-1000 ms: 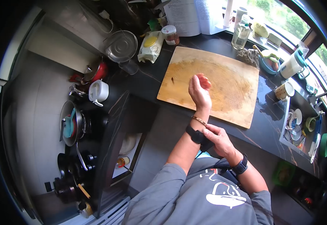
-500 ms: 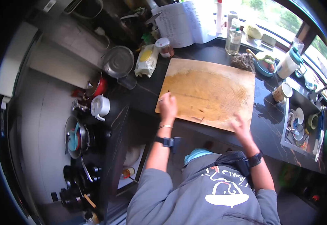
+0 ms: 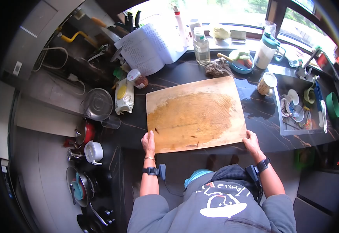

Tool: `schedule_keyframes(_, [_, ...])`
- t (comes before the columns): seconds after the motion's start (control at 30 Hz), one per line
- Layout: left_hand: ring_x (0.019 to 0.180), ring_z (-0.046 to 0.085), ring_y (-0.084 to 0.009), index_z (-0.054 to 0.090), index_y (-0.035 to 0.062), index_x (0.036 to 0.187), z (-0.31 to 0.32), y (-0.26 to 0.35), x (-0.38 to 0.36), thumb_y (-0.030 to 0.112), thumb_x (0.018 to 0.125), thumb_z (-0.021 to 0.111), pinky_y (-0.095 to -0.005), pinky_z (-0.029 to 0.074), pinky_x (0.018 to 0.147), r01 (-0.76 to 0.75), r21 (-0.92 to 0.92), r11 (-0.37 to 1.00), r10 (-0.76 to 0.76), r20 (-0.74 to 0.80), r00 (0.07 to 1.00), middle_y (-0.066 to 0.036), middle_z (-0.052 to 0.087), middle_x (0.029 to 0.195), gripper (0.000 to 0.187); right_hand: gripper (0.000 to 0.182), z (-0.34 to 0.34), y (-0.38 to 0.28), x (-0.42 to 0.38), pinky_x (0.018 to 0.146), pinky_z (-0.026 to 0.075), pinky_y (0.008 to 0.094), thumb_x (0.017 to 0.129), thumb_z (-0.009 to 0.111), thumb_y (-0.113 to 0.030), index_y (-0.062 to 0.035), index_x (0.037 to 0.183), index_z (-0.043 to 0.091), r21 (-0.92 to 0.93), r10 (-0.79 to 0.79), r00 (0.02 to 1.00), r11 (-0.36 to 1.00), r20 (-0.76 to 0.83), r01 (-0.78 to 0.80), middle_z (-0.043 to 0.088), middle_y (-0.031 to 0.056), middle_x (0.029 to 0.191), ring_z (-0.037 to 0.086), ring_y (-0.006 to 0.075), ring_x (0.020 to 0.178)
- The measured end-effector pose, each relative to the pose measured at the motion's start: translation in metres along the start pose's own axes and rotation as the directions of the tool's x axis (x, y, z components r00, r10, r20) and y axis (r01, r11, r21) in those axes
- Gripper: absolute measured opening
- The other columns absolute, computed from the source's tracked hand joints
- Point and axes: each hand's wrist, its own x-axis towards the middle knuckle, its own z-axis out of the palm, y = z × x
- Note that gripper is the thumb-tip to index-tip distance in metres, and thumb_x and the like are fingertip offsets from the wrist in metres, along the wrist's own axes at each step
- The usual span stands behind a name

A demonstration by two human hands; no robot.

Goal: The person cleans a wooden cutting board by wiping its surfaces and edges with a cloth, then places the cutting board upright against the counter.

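A large wooden cutting board lies on the dark counter, its near side along the counter's front edge. Much of its top is darker and looks wet, with a few small dark marks near the left and front. My left hand grips the board's left edge close to the near corner, thumb on top. At the opposite edge, my right hand holds the near right corner in the same way. The undersides of both hands' grips are hidden.
Behind the board are an open book, a lidded jar, a bottle and a crumpled cloth. A blue bowl, a mug and a sink with dishes are right. A white pack stands left.
Both hands, off the edges and blurred before, have closed on the board's left and right sides. The board sits straighter to my body, and the whole view has turned.
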Motion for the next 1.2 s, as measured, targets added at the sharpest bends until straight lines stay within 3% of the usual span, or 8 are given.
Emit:
schedule_keyframes(0.3, [0.104, 0.059, -0.03, 0.059, -0.0091, 0.114, -0.02, -0.006, -0.025, 0.041, 0.085, 0.064, -0.0369, 0.045, 0.091, 0.012, 0.123, 0.992, -0.014, 0.01, 1.0, -0.024, 0.061, 0.113, 0.057, 0.052, -0.007, 0.029, -0.041, 0.099, 0.04, 0.04, 0.07, 0.057, -0.012, 0.007, 0.118, 0.053, -0.158, 0.147, 0.98, 0.98, 0.137, -0.125, 0.054, 0.0272, 0.115, 0.05, 0.0381, 0.114])
schedule_keyframes(0.5, [0.096, 0.063, -0.0198, 0.061, -0.0082, 0.111, -0.031, -0.01, -0.039, 0.027, 0.086, 0.066, -0.0304, 0.049, 0.085, -0.032, -0.147, 0.989, 0.039, 0.045, 0.998, -0.016, 0.067, 0.102, 0.043, 0.034, -0.032, 0.028, -0.068, 0.073, 0.049, 0.0309, 0.076, 0.057, -0.013, 0.0065, 0.104, 0.063, 0.022, 0.04, 0.983, 0.999, 0.18, -0.045, 0.067, 0.0156, 0.086, 0.064, 0.0187, 0.077])
schedule_keyframes(0.6, [0.084, 0.065, -0.0228, 0.063, -0.0088, 0.097, -0.046, -0.012, -0.045, 0.036, 0.088, 0.061, -0.032, 0.051, 0.079, -0.024, 0.094, 0.995, 0.025, -0.016, 1.0, -0.017, 0.068, 0.088, 0.046, 0.032, -0.047, 0.032, -0.069, 0.069, 0.05, 0.0291, 0.081, 0.059, -0.014, 0.0064, 0.105, 0.062, -0.144, 0.149, 0.945, 0.983, 0.291, -0.111, 0.067, 0.0125, 0.089, 0.063, 0.0163, 0.076])
schedule_keyframes(0.7, [0.078, 0.066, -0.0271, 0.063, -0.0099, 0.087, -0.056, -0.044, -0.033, 0.052, 0.089, 0.05, -0.0346, 0.051, 0.075, 0.278, 0.175, 0.944, -0.303, 0.136, 0.943, -0.021, 0.066, 0.08, 0.063, 0.029, -0.044, 0.045, -0.068, 0.062, 0.051, 0.0207, 0.092, 0.057, -0.015, 0.004, 0.113, 0.056, 0.357, 0.282, 0.915, 0.855, 0.287, -0.376, 0.063, 0.0055, 0.088, 0.061, 0.0097, 0.072])
schedule_keyframes(0.77, [0.078, 0.066, -0.0359, 0.061, -0.0102, 0.078, -0.049, -0.025, -0.045, 0.06, 0.089, 0.039, -0.0405, 0.05, 0.076, 0.318, 0.123, 0.94, -0.337, 0.181, 0.924, -0.026, 0.065, 0.079, 0.075, 0.024, -0.044, 0.031, -0.07, 0.06, 0.052, 0.0206, 0.091, 0.057, -0.014, 0.0024, 0.109, 0.057, 0.494, 0.298, 0.899, 0.757, 0.321, -0.428, 0.061, 0.0042, 0.087, 0.06, 0.0094, 0.07])
schedule_keyframes(0.83, [0.092, 0.063, -0.0428, 0.061, -0.0103, 0.088, -0.049, 0.003, -0.048, 0.06, 0.09, 0.04, -0.0441, 0.048, 0.084, 0.14, 0.426, 0.894, -0.26, 0.238, 0.936, -0.03, 0.064, 0.093, 0.073, 0.023, -0.042, 0.04, -0.067, 0.06, 0.052, 0.0198, 0.091, 0.057, -0.015, 0.0017, 0.107, 0.057, 0.497, 0.279, 0.891, 0.751, 0.358, -0.435, 0.061, 0.0038, 0.086, 0.061, 0.0094, 0.07])
schedule_keyframes(0.9, [0.112, 0.053, -0.0445, 0.046, -0.0122, 0.117, -0.049, 0.006, -0.054, 0.064, 0.089, 0.037, -0.0449, 0.043, 0.095, 0.138, 0.438, 0.888, -0.275, 0.264, 0.925, -0.038, 0.053, 0.114, 0.081, 0.021, -0.041, 0.045, -0.065, 0.059, 0.051, 0.0191, 0.091, 0.057, -0.015, 0.001, 0.105, 0.057, 0.506, 0.262, 0.885, 0.742, 0.384, -0.439, 0.06, 0.0034, 0.086, 0.061, 0.0095, 0.07])
schedule_keyframes(1.2, [0.109, 0.054, -0.0459, 0.044, -0.011, 0.116, -0.057, 0.052, -0.088, 0.063, 0.089, 0.042, -0.0457, 0.045, 0.092, 0.101, 0.373, 0.922, -0.207, 0.255, 0.945, -0.037, 0.055, 0.112, 0.079, 0.012, -0.067, 0.052, -0.049, 0.047, 0.046, 0.0191, 0.09, 0.053, -0.013, -0.0024, 0.091, 0.057, 0.451, 0.298, 0.919, 0.804, 0.257, -0.387, 0.057, 0.0019, 0.072, 0.056, 0.0093, 0.055])
